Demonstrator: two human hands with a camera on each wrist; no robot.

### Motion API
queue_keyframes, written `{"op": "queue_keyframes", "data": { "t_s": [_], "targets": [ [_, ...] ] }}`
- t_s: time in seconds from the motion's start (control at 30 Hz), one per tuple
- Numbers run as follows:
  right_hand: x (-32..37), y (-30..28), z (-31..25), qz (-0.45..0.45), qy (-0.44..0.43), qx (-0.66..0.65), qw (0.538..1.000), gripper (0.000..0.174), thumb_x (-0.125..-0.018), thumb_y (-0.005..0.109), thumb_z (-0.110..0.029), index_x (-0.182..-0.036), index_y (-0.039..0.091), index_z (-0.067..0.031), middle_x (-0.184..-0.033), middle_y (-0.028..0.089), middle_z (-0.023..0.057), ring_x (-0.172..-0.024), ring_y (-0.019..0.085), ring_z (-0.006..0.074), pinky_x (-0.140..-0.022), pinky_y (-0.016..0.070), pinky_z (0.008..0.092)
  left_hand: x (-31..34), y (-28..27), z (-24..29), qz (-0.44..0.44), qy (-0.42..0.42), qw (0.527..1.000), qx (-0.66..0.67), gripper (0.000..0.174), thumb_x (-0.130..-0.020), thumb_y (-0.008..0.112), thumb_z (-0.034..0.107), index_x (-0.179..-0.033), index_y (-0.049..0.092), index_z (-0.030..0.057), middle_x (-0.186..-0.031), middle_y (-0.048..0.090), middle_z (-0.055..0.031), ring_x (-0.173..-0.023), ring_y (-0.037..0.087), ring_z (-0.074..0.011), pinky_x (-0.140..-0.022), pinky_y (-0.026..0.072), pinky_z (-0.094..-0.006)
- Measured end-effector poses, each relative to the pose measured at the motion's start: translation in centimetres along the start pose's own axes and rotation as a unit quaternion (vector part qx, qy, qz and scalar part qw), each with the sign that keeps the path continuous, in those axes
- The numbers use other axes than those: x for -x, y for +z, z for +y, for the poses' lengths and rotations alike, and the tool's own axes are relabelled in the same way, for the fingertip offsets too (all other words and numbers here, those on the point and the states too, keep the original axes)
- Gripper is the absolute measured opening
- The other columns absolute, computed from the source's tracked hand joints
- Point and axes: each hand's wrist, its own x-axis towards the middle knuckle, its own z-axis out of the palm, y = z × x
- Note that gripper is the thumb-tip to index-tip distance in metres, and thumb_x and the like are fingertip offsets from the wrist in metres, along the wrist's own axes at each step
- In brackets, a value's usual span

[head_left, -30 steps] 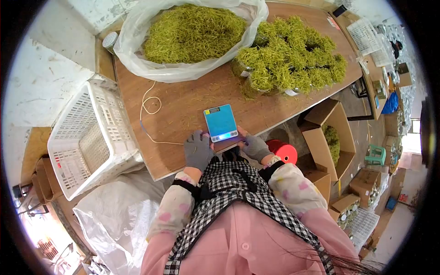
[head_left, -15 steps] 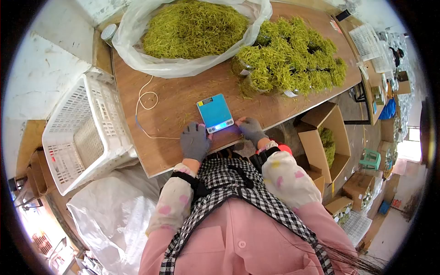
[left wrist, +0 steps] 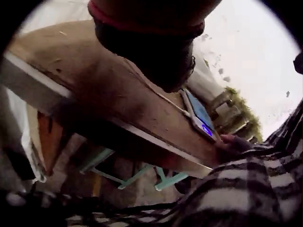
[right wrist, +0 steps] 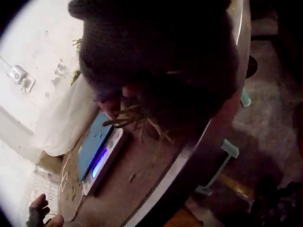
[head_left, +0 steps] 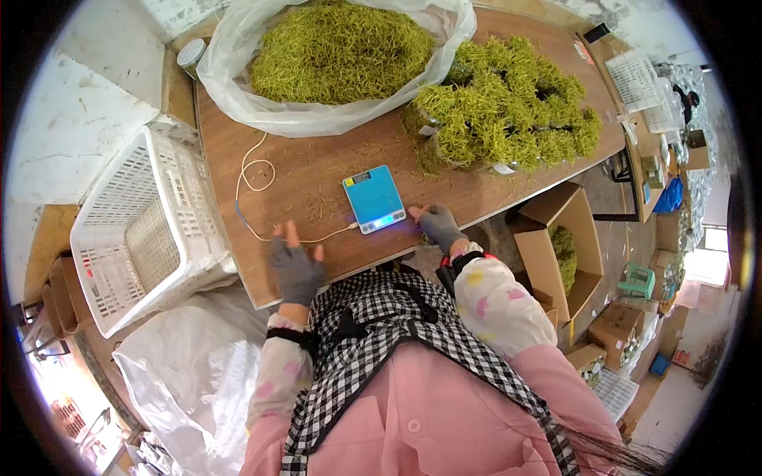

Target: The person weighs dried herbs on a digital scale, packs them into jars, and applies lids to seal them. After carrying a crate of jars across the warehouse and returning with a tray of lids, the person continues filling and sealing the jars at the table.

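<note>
A flat digital scale with a blue top and lit display lies near the table's front edge. My left hand, in a grey fingerless glove, is left of the scale with fingers relaxed and spread, holding nothing. Close by the scale's right front corner, my gloved right hand has its fingers curled. Thin dried plant strands stick out from under those fingers in the right wrist view, and the hand grips them. A white cable runs into the scale's left side.
A clear plastic bag full of green-yellow strands stands at the back. Several containers topped with such strands stand at the back right. A white crate is left of the table, an open cardboard box right of it. Loose bits are scattered about.
My left hand has moved from the scale's left edge away to the left, its fingers spreading. The scale moved slightly left and up in view earlier. The right hand stays beside it.
</note>
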Motion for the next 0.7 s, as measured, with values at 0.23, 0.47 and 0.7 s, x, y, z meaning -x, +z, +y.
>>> {"op": "queue_keyframes", "data": {
  "t_s": [0.23, 0.47, 0.7],
  "targets": [
    [0.4, 0.2, -0.5, 0.001, -0.034, 0.036, 0.999, 0.047, -0.083, 0.078, -0.048, -0.079, 0.067, -0.0023, -0.072, 0.064, 0.0055, -0.068, 0.059, 0.0148, -0.061, 0.0473, 0.0345, 4.5, 0.5, -5.1, 0.072, -0.063, 0.992, -0.078, 0.077, -0.085, 0.069, 0.031, -0.147, 0.034, 0.0014, -0.144, 0.041, -0.0238, -0.131, 0.04, -0.0435, -0.109, 0.0308, -0.0577],
    [1.3, 0.2, -2.4, -0.017, -0.005, 0.083, 0.996, 0.05, -0.079, 0.081, -0.049, -0.068, 0.065, -0.0032, -0.064, 0.063, 0.007, -0.061, 0.059, 0.0159, -0.058, 0.047, 0.0345, 4.5, 0.2, -5.0, 0.068, -0.055, 0.985, -0.147, 0.075, -0.084, 0.068, 0.034, -0.144, 0.037, 0.0033, -0.14, 0.043, -0.0213, -0.128, 0.041, -0.0428, -0.109, 0.0312, -0.06],
    [1.1, 0.1, -1.9, -0.015, -0.025, 0.091, 0.995, 0.051, -0.078, 0.08, -0.05, -0.072, 0.068, -0.0006, -0.067, 0.066, 0.0102, -0.063, 0.062, 0.0176, -0.062, 0.0495, 0.0355, 4.4, 0.3, -5.0, 0.083, -0.052, 0.983, -0.153, 0.073, -0.084, 0.068, 0.034, -0.143, 0.038, 0.0039, -0.138, 0.043, -0.0199, -0.127, 0.042, -0.0428, -0.108, 0.0314, -0.0606]
  ]
}}
